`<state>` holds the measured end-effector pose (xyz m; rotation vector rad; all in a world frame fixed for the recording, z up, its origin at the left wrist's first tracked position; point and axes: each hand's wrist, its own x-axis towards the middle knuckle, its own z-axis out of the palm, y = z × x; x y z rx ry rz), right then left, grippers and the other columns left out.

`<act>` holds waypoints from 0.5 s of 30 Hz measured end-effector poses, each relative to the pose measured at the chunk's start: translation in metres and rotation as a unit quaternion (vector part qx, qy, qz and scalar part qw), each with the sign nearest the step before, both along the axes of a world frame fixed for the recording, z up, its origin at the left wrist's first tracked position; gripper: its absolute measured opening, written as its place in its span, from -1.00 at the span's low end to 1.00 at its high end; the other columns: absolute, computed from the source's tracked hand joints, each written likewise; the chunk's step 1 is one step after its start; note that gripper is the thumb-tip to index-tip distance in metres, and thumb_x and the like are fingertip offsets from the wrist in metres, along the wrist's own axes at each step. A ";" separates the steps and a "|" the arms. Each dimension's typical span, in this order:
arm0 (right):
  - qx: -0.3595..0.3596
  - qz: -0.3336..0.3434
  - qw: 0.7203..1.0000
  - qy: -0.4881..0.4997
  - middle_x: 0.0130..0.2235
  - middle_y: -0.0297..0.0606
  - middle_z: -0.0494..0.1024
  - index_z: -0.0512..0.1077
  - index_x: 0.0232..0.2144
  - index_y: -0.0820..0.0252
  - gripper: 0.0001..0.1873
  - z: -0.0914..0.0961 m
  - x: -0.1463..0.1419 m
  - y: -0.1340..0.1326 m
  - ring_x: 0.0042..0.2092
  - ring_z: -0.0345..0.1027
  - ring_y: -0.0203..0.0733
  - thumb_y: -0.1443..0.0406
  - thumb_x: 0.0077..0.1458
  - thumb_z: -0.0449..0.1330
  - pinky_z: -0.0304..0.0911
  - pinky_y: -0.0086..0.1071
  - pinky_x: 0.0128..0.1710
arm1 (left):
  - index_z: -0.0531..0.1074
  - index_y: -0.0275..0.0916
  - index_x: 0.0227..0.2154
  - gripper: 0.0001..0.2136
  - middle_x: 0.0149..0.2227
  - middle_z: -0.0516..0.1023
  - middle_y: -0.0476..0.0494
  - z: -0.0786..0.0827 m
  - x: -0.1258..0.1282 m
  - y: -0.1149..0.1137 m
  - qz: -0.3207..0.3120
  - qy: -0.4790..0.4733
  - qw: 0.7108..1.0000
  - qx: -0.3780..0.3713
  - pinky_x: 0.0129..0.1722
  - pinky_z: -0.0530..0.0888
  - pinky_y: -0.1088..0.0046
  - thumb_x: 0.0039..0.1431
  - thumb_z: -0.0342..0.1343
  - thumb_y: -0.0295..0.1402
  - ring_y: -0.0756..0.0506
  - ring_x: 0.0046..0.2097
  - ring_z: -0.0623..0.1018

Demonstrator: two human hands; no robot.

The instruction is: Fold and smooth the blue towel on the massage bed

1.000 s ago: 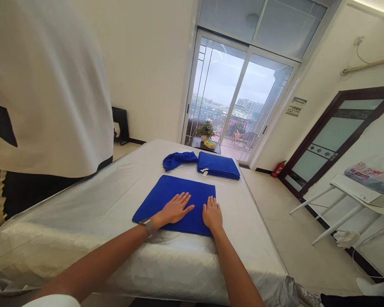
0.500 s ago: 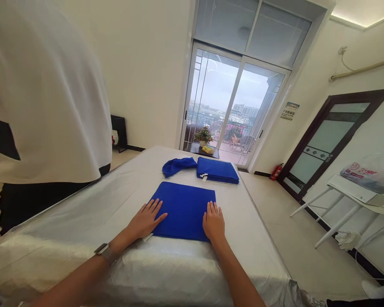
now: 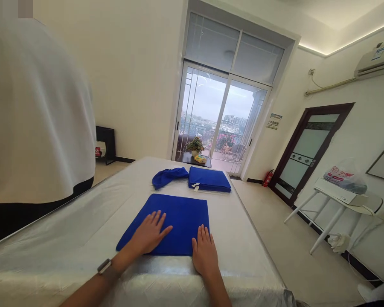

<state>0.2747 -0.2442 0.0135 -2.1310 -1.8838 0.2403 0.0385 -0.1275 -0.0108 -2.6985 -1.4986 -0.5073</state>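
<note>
A flat folded blue cloth lies on the plastic-covered mattress right in front of me. My left hand rests palm down on its left part, fingers spread, holding nothing. My right hand lies flat on the cloth's near edge, also empty. Farther off, a neat stack of folded blue cloth with a white tag sits beyond the flat one. A loosely crumpled blue cloth lies just left of the stack.
A person in a white shirt stands at the left, close to the mattress. Beyond it, a low dark table holds a potted plant. To the right stands a white-legged table carrying a plastic bag.
The view has risen and drawn back, showing more of the room. My left hand has moved onto the cloth's left part, and my right hand sits nearer me at the cloth's near edge.
</note>
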 end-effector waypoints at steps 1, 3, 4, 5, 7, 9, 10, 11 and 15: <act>0.004 -0.001 1.000 0.000 0.43 -0.16 -0.05 -0.01 0.40 0.34 -0.35 -0.001 0.000 0.000 0.45 -0.24 -0.13 0.15 0.39 -0.27 -0.25 -0.15 0.42 | 0.22 -0.14 0.32 -0.33 0.37 0.19 -0.27 0.003 0.023 -0.005 -0.022 -0.003 1.000 -0.015 0.34 0.10 -0.02 0.32 -0.25 0.14 -0.32 0.41 0.13; 0.013 -0.003 1.000 -0.002 0.43 -0.18 -0.03 0.01 0.40 0.32 -0.38 -0.003 0.002 0.001 0.45 -0.23 -0.14 0.20 0.38 -0.26 -0.24 -0.16 0.41 | 0.12 -0.15 0.36 -0.32 0.40 0.10 -0.24 0.009 0.070 -0.016 -0.106 -0.006 0.993 -0.044 0.37 0.05 0.05 0.35 -0.33 0.13 -0.25 0.42 0.09; 0.016 -0.004 1.000 0.000 0.43 -0.20 -0.03 0.01 0.40 0.30 -0.38 -0.004 0.003 0.001 0.45 -0.23 -0.14 0.23 0.37 -0.25 -0.24 -0.18 0.41 | 0.09 -0.13 0.37 -0.34 0.41 0.08 -0.21 0.010 0.091 -0.022 -0.148 -0.011 0.988 -0.050 0.38 0.04 0.08 0.36 -0.36 0.11 -0.22 0.42 0.08; 0.019 -0.006 1.000 0.003 0.43 -0.22 -0.03 0.00 0.40 0.29 -0.38 -0.005 0.003 0.002 0.45 -0.24 -0.15 0.25 0.36 -0.23 -0.23 -0.19 0.41 | 0.06 -0.12 0.38 -0.36 0.41 0.06 -0.19 0.012 0.107 -0.026 -0.185 -0.017 0.981 -0.053 0.38 0.03 0.10 0.38 -0.39 0.08 -0.20 0.43 0.07; 0.023 -0.007 1.000 0.012 0.44 -0.27 -0.05 -0.03 0.41 0.26 -0.37 -0.007 0.005 0.002 0.45 -0.24 -0.16 0.28 0.34 -0.20 -0.23 -0.20 0.42 | 0.01 -0.14 0.39 -0.38 0.42 0.05 -0.19 0.012 0.126 -0.031 -0.226 -0.018 0.972 -0.062 0.38 0.03 0.13 0.40 -0.43 0.03 -0.17 0.43 0.07; 0.023 -0.004 1.000 0.015 0.44 -0.28 -0.06 -0.03 0.41 0.26 -0.37 -0.008 0.005 0.002 0.45 -0.24 -0.16 0.29 0.34 -0.21 -0.24 -0.20 0.42 | -0.03 -0.16 0.40 -0.37 0.42 0.04 -0.19 0.009 0.126 -0.030 -0.235 -0.007 0.969 -0.069 0.38 0.03 0.16 0.41 -0.46 0.02 -0.16 0.43 0.06; 0.022 -0.003 1.000 0.014 0.44 -0.26 -0.05 -0.02 0.41 0.29 -0.37 -0.008 0.005 0.003 0.45 -0.24 -0.15 0.28 0.34 -0.23 -0.25 -0.19 0.42 | -0.05 -0.16 0.40 -0.37 0.42 0.03 -0.17 0.008 0.119 -0.029 -0.231 0.000 0.970 -0.068 0.38 0.02 0.18 0.40 -0.45 0.03 -0.15 0.43 0.06; 0.022 -0.003 1.000 0.012 0.43 -0.24 -0.04 -0.01 0.40 0.32 -0.37 -0.009 0.004 0.002 0.45 -0.23 -0.14 0.27 0.35 -0.25 -0.25 -0.18 0.43 | -0.05 -0.14 0.40 -0.37 0.43 0.01 -0.15 0.005 0.108 -0.026 -0.220 0.007 0.973 -0.064 0.39 0.02 0.18 0.40 -0.44 0.05 -0.16 0.43 0.05; 0.027 -0.013 0.999 0.014 0.43 -0.17 -0.03 -0.01 0.39 0.39 -0.35 -0.010 0.002 0.002 0.44 -0.21 -0.11 0.20 0.37 -0.28 -0.22 -0.15 0.42 | 0.00 -0.07 0.38 -0.39 0.42 0.03 -0.11 -0.007 0.033 -0.014 -0.122 0.030 0.991 -0.053 0.37 0.06 0.12 0.38 -0.36 0.07 -0.19 0.43 0.06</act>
